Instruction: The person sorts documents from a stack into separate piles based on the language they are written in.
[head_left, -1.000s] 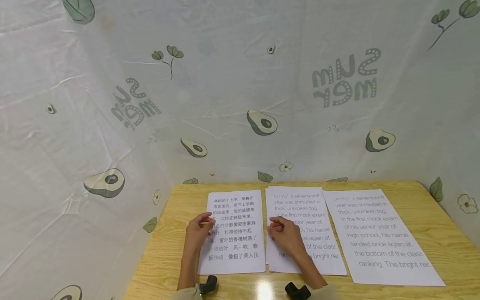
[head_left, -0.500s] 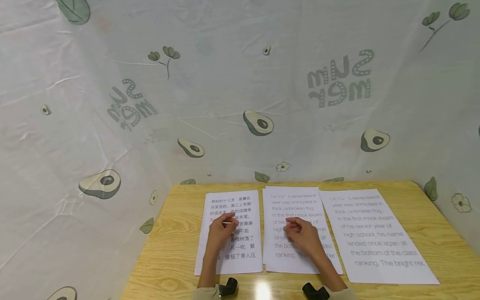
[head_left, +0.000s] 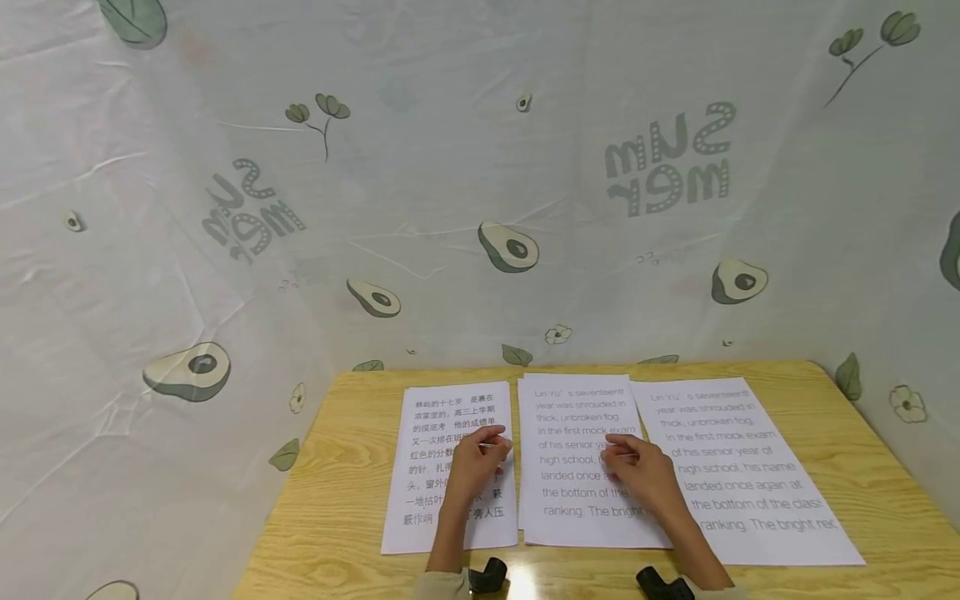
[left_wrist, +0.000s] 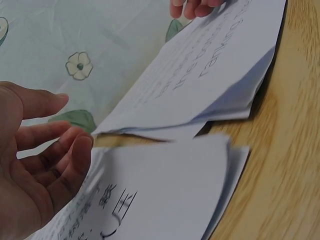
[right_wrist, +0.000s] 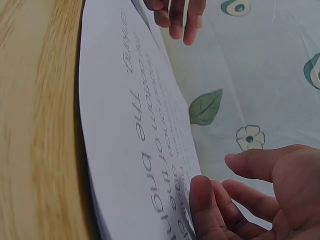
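My left hand [head_left: 474, 467] hovers over the right part of a printed sheet with Chinese text [head_left: 450, 400], its fingers loosely bent and nothing between them. In the left wrist view the thumb stands apart from the curled fingers [left_wrist: 75, 165]. Over the right edge of the middle sheet with English text [head_left: 573, 492] is my right hand [head_left: 643, 473], also holding nothing. Its relaxed fingers and thumb [right_wrist: 250, 165] show a gap in the right wrist view. The lower corners of the papers curl up slightly in the left wrist view.
Another English-text sheet [head_left: 757, 500] lies at the right, partly under the middle one. All the papers rest on a wood-grain table [head_left: 322, 500]. Behind and to the left hangs a pale cloth [head_left: 435, 150] printed with avocados and leaves. Black wrist devices [head_left: 489, 575] sit at both cuffs.
Both hands have moved to the right across the papers, the left over the Chinese sheet and the right to the middle sheet's right side. The papers lie as before; the view has shifted slightly.
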